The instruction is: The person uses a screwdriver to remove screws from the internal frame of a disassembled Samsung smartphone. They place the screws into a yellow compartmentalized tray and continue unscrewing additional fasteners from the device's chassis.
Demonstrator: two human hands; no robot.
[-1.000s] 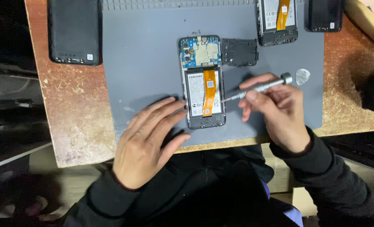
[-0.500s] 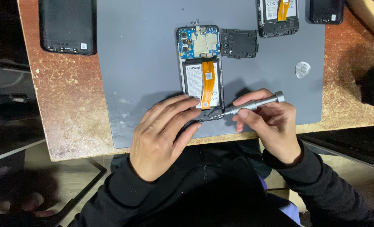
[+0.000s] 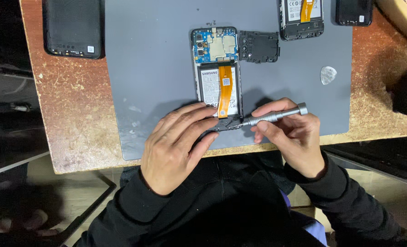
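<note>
Head view: left hand (image 3: 176, 146) lies spread on opened phone (image 3: 218, 77); right hand (image 3: 290, 135) pinches screwdriver (image 3: 272, 116).

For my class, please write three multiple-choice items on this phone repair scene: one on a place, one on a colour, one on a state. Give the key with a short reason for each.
1. Where does the loose black cover piece lie?
A. right of the opened phone, on the grey mat
B. on the brown table, off the mat
C. under the left hand

2. What colour is the flat ribbon cable over the battery?
A. green
B. orange
C. white

3. What is the right hand doing?
A. resting empty on the mat
B. lifting a phone
C. holding a grey screwdriver with its tip at the phone's lower end

Key: 1 A, it lies beside the phone's top on the mat. 2 B, the strip is plainly orange. 3 C, the fingers pinch the tool while the left hand presses on the phone.
</note>
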